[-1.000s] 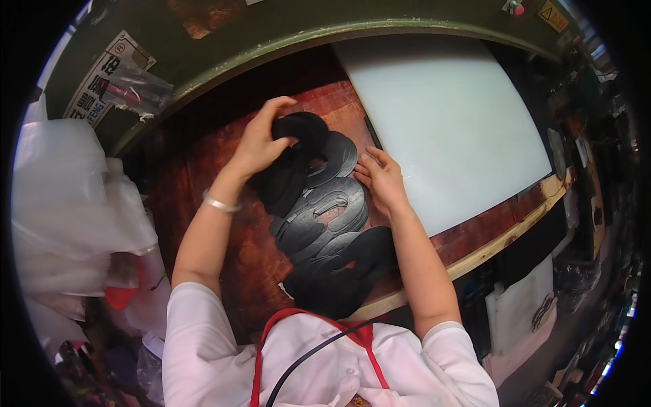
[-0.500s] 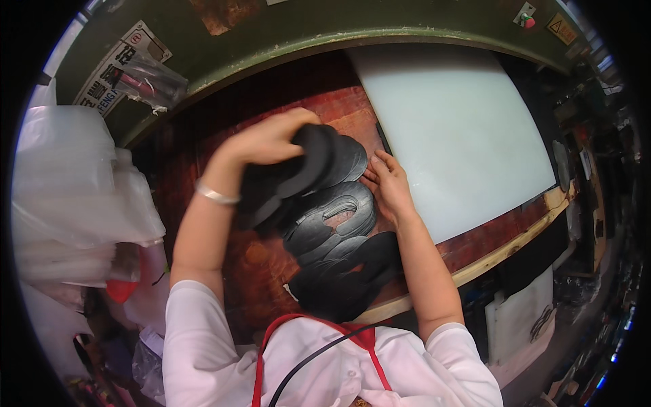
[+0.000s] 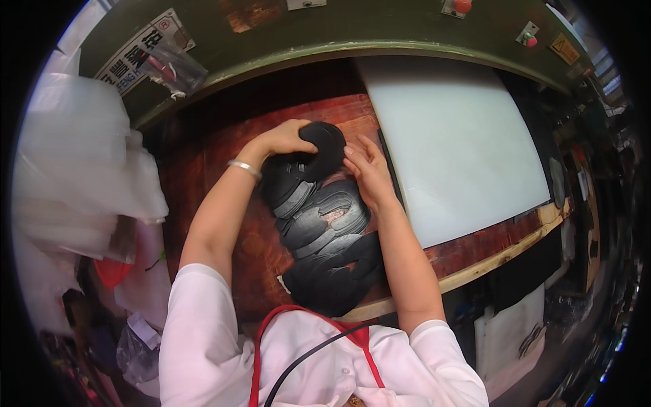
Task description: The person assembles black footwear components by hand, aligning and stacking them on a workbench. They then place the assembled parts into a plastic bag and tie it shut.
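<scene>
Beyond the fingers of the left hand (image 3: 288, 138) and the right hand (image 3: 369, 175), a green machine front (image 3: 380, 35) spans the room. Below it, the counter (image 3: 258, 251) runs under both hands, its reddish-brown top worn and streaked. Just right of the right fingers lies a broad white board (image 3: 461, 149); well left of the left fingers hang cloudy plastic bags (image 3: 81, 156).

Nearer the body than all the fingers, a dark heap (image 3: 332, 278) of flat black pieces lies by the counter's front edge. Between it and the fingers sits a grey-black pile (image 3: 325, 217) with a slot-shaped opening. The left fingers are clamped on a black curved stack (image 3: 329, 146), thumb toward its inner edge; whether it is fully lifted, I cannot tell. The right fingers are slightly apart, tips at the stack's right edge, seemingly touching.

The handling looks partway along: one stack is gripped, while the pile and heap lie unheld. How many pieces remain cannot be counted.
</scene>
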Available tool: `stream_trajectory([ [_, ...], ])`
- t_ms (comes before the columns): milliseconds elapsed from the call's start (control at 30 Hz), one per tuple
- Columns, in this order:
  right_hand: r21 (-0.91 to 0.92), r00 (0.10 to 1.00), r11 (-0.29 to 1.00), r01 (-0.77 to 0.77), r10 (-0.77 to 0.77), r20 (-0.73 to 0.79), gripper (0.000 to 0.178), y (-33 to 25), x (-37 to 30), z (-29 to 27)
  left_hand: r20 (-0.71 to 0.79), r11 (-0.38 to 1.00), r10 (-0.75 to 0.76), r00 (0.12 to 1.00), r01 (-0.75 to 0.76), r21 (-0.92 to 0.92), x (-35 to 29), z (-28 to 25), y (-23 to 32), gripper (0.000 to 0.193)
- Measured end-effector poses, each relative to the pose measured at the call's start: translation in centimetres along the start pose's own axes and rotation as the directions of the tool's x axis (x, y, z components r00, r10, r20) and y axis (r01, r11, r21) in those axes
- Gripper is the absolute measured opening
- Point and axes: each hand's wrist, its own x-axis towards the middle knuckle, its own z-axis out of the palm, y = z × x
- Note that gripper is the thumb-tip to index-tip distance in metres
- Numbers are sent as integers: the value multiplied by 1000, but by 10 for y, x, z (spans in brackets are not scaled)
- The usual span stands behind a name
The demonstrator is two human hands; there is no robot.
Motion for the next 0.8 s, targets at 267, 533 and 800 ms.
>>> stream_trajectory([
  [267,-136,776,790,598,-529,345,83,-20,-54,99,-580,908,166,797,-354,-226,-151,-3,54,47],
  [533,-51,653,751,658,-536,535,65,15,-102,141,-855,875,393,340,-424,233,-263,35,36,86],
  [800,-316,648,707,632,-261,715,43,78,-138,143,-966,987,-25,257,-145,-64,-311,123,-28,72],
])
